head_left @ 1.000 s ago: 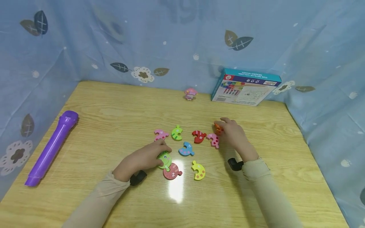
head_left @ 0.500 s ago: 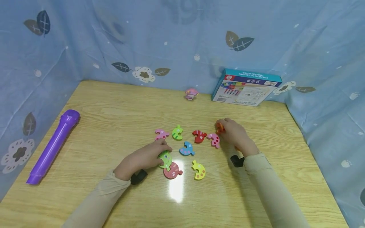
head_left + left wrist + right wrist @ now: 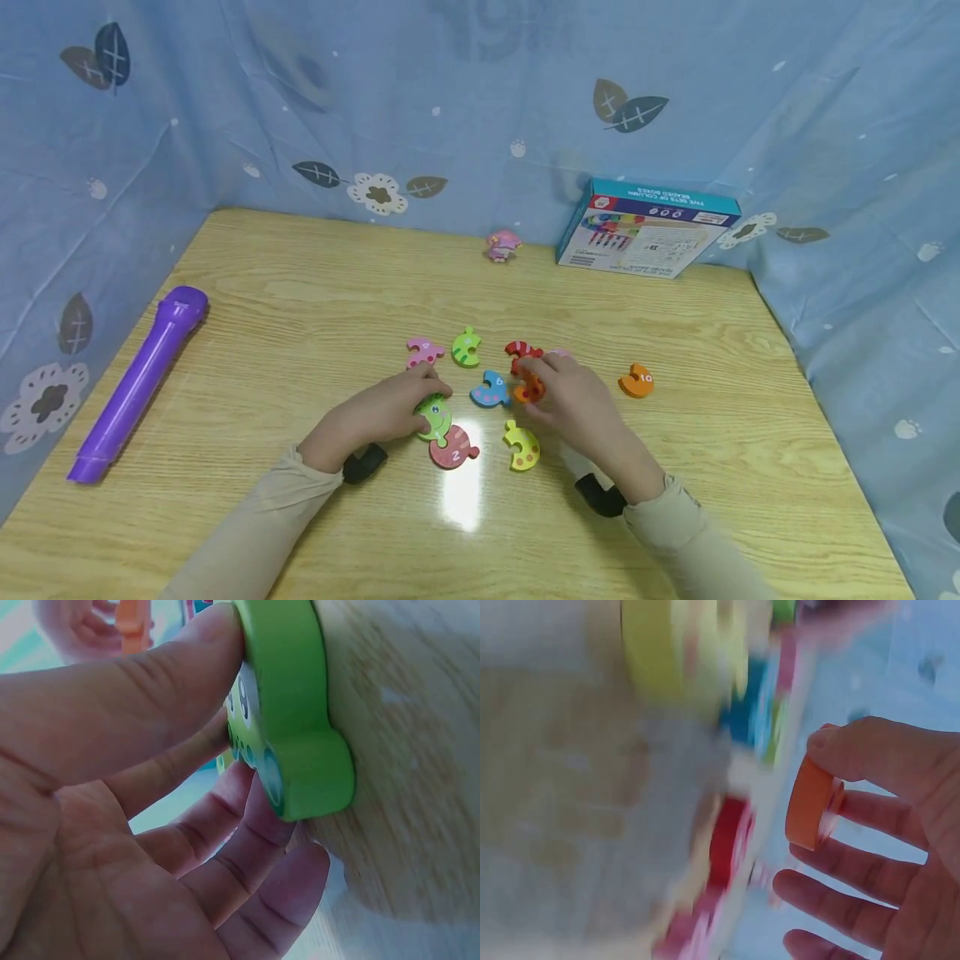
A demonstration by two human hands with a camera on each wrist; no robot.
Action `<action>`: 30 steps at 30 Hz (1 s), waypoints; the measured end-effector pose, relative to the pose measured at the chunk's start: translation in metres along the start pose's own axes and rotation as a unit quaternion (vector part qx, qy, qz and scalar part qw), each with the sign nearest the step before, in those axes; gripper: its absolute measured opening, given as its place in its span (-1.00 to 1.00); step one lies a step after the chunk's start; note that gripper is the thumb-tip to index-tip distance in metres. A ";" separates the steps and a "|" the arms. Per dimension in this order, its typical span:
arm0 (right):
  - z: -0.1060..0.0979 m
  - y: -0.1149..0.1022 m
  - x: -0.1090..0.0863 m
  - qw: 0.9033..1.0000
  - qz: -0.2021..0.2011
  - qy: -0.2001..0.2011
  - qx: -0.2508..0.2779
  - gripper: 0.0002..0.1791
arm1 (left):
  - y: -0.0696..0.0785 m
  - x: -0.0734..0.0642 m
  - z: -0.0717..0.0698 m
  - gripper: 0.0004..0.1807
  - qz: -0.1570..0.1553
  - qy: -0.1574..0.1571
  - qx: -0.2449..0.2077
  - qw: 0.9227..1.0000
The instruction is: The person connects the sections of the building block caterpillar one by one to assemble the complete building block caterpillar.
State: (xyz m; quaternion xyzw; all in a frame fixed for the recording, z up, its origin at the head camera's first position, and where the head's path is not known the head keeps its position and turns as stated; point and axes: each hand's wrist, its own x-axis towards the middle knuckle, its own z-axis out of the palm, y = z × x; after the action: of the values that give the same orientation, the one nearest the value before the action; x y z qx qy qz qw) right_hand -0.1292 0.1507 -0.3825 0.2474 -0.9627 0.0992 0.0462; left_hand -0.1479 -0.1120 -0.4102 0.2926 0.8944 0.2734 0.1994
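My left hand [image 3: 382, 408] grips the green smiling-face puzzle piece [image 3: 435, 419] by its edge, thumb and fingers round it on the table. The face piece's knob meets the dark red piece marked 2 [image 3: 452, 450]. In the right wrist view, my right hand [image 3: 885, 840] pinches an orange puzzle piece [image 3: 810, 804] between thumb and fingers, off the table. In the head view that hand [image 3: 573, 400] hovers beside the blue piece marked 6 [image 3: 489, 390]. It partly covers the red piece [image 3: 519, 350] and most of a pink one [image 3: 561, 355].
Pink [image 3: 423, 352], light green [image 3: 465, 348] and yellow [image 3: 522, 448] pieces lie around the hands. An orange piece marked 10 [image 3: 637, 382] lies to the right. A purple microphone [image 3: 142, 383] lies at the left; a small figurine [image 3: 502, 246] and box [image 3: 648, 229] stand at the back.
My right hand has picked up the orange piece and carried it left and toward me, uncovering the orange 10 piece. The left hand stays on the green face piece.
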 end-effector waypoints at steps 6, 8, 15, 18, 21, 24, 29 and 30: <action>0.013 -0.034 -0.015 0.998 -0.058 -0.018 -0.012 -0.49 | -0.001 -0.001 0.000 -0.49 0.004 0.001 0.003 1.000; 0.016 -0.041 -0.019 0.997 -0.066 -0.030 -0.014 -0.52 | -0.001 -0.001 0.000 -0.49 0.004 0.001 0.004 1.000; 0.022 -0.053 -0.023 0.995 -0.068 -0.073 -0.016 -0.47 | 0.000 -0.002 -0.001 -0.49 0.014 0.004 0.009 1.000; 0.024 -0.054 -0.023 0.995 -0.067 -0.073 -0.015 -0.47 | 0.000 -0.001 -0.001 -0.48 0.017 0.003 0.009 1.000; 0.024 -0.055 -0.022 0.995 -0.072 -0.070 -0.017 -0.48 | 0.001 -0.001 -0.002 -0.48 0.012 0.000 0.008 1.000; 0.023 -0.057 -0.021 0.994 -0.077 -0.072 -0.025 -0.49 | 0.002 -0.001 -0.002 -0.48 0.008 -0.002 0.010 1.000; 0.023 -0.061 -0.018 0.992 -0.085 -0.078 -0.042 -0.52 | 0.001 -0.001 -0.002 -0.49 0.008 -0.001 0.012 1.000; 0.024 -0.062 -0.017 0.992 -0.086 -0.078 -0.046 -0.53 | 0.001 -0.001 -0.002 -0.49 0.010 0.000 0.012 1.000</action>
State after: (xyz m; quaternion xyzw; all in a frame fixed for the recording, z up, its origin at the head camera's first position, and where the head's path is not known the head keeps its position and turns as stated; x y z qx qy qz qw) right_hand -0.0853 0.1006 -0.3977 0.3340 -0.9420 0.0312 -0.0094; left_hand -0.1476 -0.1127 -0.4074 0.3036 0.8947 0.2649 0.1929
